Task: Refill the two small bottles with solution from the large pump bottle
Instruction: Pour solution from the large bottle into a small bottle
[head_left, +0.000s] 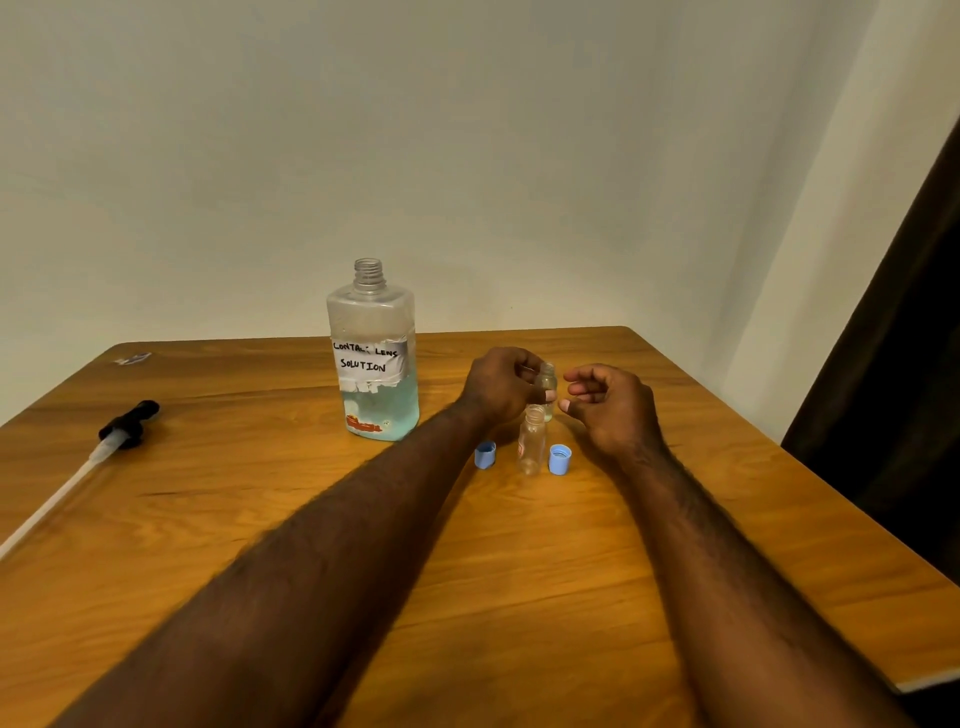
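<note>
Small bottles are both uncapped. The near small bottle (532, 441) is stood on the counter (260, 493) between two blue caps (560, 459) and looks empty. The far small bottle (546, 382) is pinched just behind it by the left hand (501, 387). The right hand (608, 405) is held beside it, fingers (582, 387) loosely curled on nothing. The large pump bottle (373, 358) is opened, and its pump (127, 423) is laid far left. Pouring and capping seem left to do.

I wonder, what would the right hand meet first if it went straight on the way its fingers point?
Probably the small bottle that the left hand grips: the right hand points leftward at it, though depth is hard to judge.
</note>
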